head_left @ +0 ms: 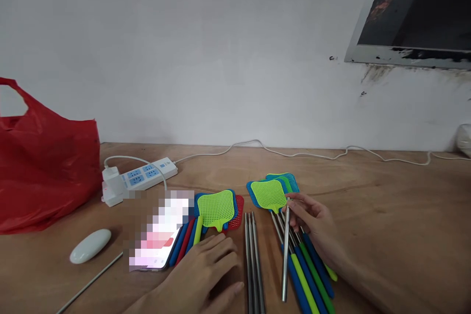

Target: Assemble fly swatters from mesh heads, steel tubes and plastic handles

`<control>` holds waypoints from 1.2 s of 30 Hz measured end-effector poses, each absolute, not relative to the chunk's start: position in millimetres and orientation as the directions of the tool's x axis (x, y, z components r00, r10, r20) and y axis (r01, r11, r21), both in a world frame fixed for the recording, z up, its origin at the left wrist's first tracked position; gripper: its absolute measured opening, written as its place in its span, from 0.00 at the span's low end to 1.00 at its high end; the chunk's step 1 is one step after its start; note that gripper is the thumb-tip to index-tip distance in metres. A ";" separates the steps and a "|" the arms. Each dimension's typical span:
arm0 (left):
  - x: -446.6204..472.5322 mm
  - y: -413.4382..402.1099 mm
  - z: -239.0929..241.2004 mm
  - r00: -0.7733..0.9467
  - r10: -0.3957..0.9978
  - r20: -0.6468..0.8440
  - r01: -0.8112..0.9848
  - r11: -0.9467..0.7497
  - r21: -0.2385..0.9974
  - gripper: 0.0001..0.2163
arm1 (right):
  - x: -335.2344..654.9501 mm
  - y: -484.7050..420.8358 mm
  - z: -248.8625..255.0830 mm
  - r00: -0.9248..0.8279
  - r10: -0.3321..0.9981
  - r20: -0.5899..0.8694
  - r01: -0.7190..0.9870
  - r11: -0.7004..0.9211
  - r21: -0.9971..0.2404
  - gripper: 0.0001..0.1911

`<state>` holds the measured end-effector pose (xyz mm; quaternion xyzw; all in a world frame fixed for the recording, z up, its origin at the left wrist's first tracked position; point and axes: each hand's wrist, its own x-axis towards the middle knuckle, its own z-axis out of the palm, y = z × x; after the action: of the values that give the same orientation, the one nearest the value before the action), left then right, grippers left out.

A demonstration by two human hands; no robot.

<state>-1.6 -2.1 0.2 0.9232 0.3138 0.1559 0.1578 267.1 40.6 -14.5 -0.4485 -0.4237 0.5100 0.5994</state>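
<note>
My right hand point(311, 223) pinches the upper end of a silver metal rod point(286, 260), which slants down towards me. Under and beside that rod lie several fly swatter handles point(304, 279) in blue, yellow-green and green, on thin metal shafts. Their mesh heads, a yellow-green one point(268, 194) on top, spread out beyond my fingers. My left hand point(206, 274) lies low with its thumb apart from the fingers and holds nothing I can see. Between my hands rest several loose metal rods point(253, 260), side by side. Another group of fly swatters point(217, 208) lies past my left hand.
A lit phone point(162, 233), partly blurred, lies near the left swatters' coloured handles. Left of it are a white oval object point(90, 246) and a power strip point(150, 175) with a plugged-in charger point(113, 181). A red plastic bag point(47, 167) stands far left; a white cable point(294, 155) runs along the wall.
</note>
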 end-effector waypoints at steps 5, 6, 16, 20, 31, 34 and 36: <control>-0.3 -3.1 1.4 0.781 0.602 0.166 0.488 -0.754 0.439 0.08 | 262.1 33.9 -26.6 -0.042 0.987 0.156 0.043 0.158 -0.987 0.23; -0.6 -3.0 0.9 0.780 0.605 0.160 0.488 -0.748 0.451 0.08 | 261.8 31.7 -28.0 -0.048 0.979 0.197 0.117 0.202 -0.972 0.21; -0.8 -3.2 2.8 0.787 0.604 0.128 0.481 -0.729 0.487 0.09 | 266.9 29.3 -25.5 -0.306 0.766 0.565 0.621 0.610 -0.492 0.09; -1.5 -2.8 5.1 0.797 0.595 0.104 0.481 -0.730 0.486 0.11 | 270.2 34.1 -29.2 -0.339 0.723 0.603 0.722 0.610 -0.326 0.08; -1.2 -2.1 6.7 0.787 0.608 0.100 0.481 -0.707 0.519 0.16 | 275.8 36.4 -31.0 -0.256 0.904 0.342 0.875 0.367 -0.316 0.05; -0.1 -2.3 8.8 0.789 0.610 0.069 0.499 -0.703 0.507 0.16 | 274.7 35.3 -27.5 -0.235 0.930 0.282 0.909 0.313 -0.276 0.04; 0.4 -2.1 9.9 0.790 0.610 0.056 0.508 -0.703 0.498 0.15 | 274.1 34.9 -24.8 -0.225 0.941 0.253 0.928 0.287 -0.239 0.04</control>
<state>0.4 -2.1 9.9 0.9163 0.3052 0.1086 0.2353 274.1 34.9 -24.8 -0.5970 -0.7825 0.0188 0.1758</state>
